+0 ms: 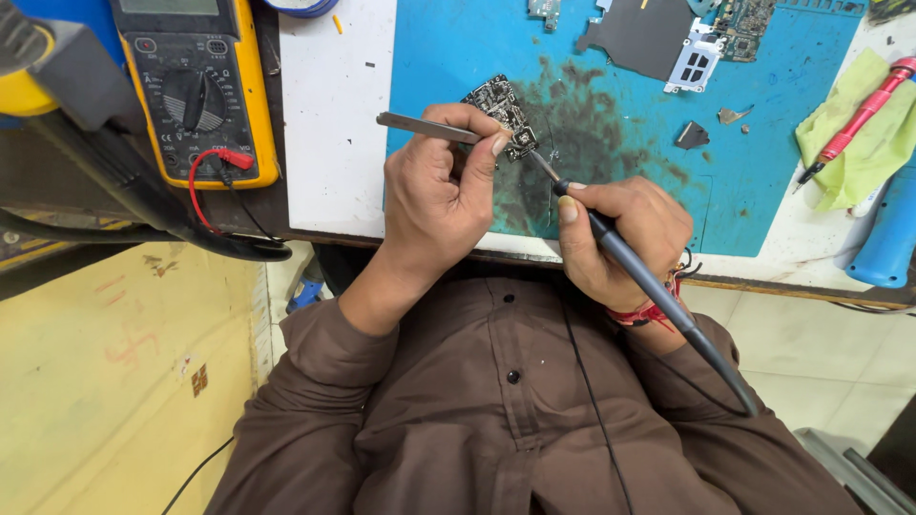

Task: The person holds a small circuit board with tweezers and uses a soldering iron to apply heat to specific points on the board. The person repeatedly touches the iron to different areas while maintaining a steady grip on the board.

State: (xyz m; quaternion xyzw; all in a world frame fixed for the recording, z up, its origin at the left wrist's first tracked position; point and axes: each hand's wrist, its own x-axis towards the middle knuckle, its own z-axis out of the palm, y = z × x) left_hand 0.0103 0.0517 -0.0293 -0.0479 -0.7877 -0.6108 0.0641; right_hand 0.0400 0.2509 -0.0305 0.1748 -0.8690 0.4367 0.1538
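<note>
1. The left hand grips thin grey metal tweezers, with its fingers closed around them; the tips reach down to the small dark circuit board.
2. The right hand is clenched like on a pen around a slim dark soldering iron with a grey cable; its fine tip meets the near edge of the same board.
3. The board lies on the blue rubber work mat, on a dark stained patch, and the mat lies on the white worktop.
4. To do this step well, I think both wrists should rest on the worktop edge. The tweezers should press the board flat, and the iron tip should touch only one joint and only briefly.
5. The cable should hang free of the brown sleeve, so that it does not pull the tip.
6. A yellow and black multimeter with a red lead stands well apart on the left.
7. The tweezer tips are hidden behind the thumb. The exact joint is too small to make out, and I cannot tell if a part is pinched.
</note>
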